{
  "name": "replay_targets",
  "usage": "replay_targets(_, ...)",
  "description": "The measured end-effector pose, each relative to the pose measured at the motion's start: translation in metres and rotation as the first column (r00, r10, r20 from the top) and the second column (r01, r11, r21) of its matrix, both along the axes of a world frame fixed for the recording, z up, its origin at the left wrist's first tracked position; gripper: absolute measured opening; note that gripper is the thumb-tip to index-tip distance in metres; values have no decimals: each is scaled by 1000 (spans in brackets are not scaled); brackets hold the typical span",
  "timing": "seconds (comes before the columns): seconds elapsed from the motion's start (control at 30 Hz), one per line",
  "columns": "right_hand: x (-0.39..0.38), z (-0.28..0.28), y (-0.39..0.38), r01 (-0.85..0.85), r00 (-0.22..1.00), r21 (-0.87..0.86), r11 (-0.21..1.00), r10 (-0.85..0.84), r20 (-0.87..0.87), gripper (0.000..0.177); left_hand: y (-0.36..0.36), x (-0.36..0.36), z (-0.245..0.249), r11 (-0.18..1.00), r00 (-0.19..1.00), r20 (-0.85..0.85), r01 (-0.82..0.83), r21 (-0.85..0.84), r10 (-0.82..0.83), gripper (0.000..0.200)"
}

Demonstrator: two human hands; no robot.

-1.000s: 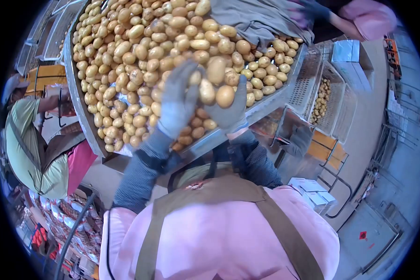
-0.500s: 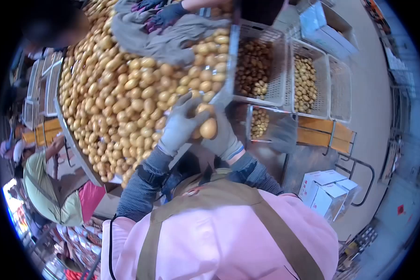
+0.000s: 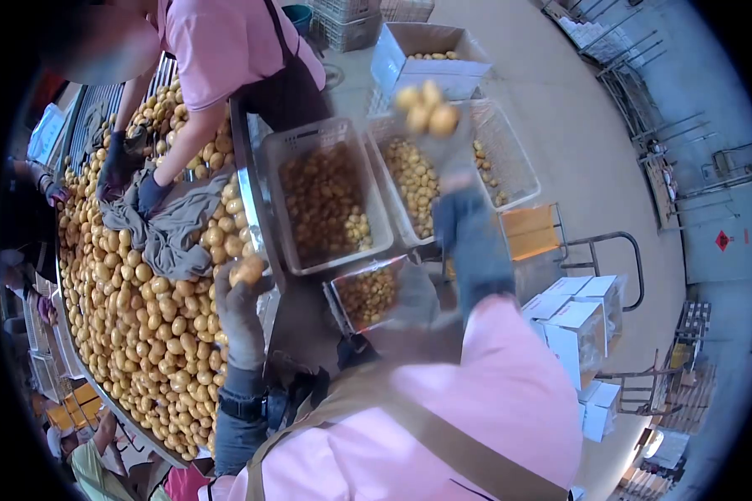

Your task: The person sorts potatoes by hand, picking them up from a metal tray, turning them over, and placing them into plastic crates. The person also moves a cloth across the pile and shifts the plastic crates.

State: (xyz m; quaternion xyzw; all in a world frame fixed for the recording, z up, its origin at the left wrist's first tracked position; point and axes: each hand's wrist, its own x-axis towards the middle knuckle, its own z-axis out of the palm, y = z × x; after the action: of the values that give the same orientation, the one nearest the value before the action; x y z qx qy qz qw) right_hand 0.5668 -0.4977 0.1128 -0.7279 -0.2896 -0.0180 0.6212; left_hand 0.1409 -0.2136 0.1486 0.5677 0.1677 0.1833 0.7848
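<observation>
Gloved in grey, my left hand (image 3: 241, 313) holds a potato (image 3: 247, 270) at the right edge of a large heap of potatoes (image 3: 150, 334). My right hand (image 3: 444, 154), blurred by motion, is stretched out over the crates. Several potatoes (image 3: 426, 108) show at its fingers, above the crate of light potatoes (image 3: 411, 179) and the crate to its right (image 3: 518, 171); whether it still grips them is unclear. Nearer my left hand stand a crate of darker potatoes (image 3: 322, 196) and a small box of potatoes (image 3: 368, 296).
A co-worker (image 3: 226, 50) in pink leans over the heap, gloved hands at a grey cloth (image 3: 171, 225). An open carton (image 3: 434, 63) stands beyond the crates. White boxes (image 3: 568, 321) and a metal cart handle (image 3: 635, 259) are at the right.
The view has turned right. My hands have separated: the left stays by the heap with a potato, while the right has swung out over the crates. The co-worker in pink now shows more fully.
</observation>
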Motion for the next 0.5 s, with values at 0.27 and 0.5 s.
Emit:
replay_targets(0.27,9,49,35,353,511,585,730,374,-774,49,-30,-14,-11,993,973,-222,77,91,-56,54)
replay_targets(0.5,-347,-76,48,-69,446,327,943,322,-835,32,-53,0,-9,240,911,-368,405,882,-185,64)
